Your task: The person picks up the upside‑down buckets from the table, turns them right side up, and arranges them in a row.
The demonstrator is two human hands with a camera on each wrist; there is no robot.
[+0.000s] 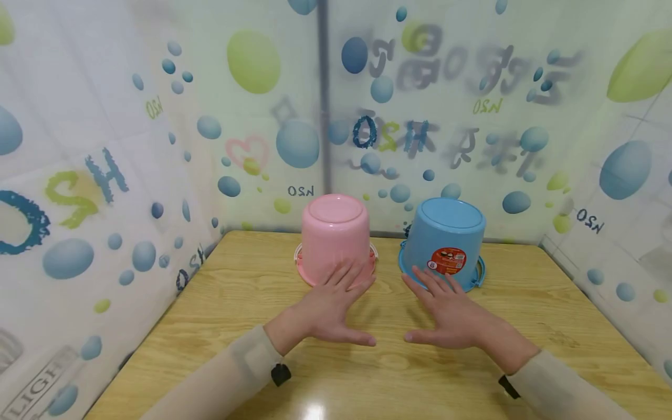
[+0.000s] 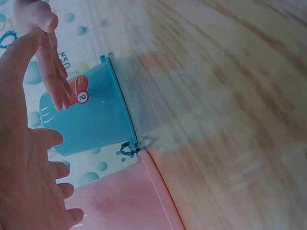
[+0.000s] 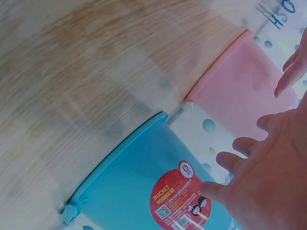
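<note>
Two buckets stand upside down on the wooden table. The pink bucket is left of centre, its handle lying around the rim. To its right is the blue bucket, which bears a red round label. My left hand hovers in front of the pink bucket, fingers spread and holding nothing. My right hand is held in front of the blue bucket with its fingers extended, also holding nothing. In the wrist views both hands appear apart from the buckets.
The table has a light wood grain and a glossy surface. Behind it and along both sides hangs a white curtain printed with blue and green dots and letters. The buckets stand near the table's back edge, with a gap between them.
</note>
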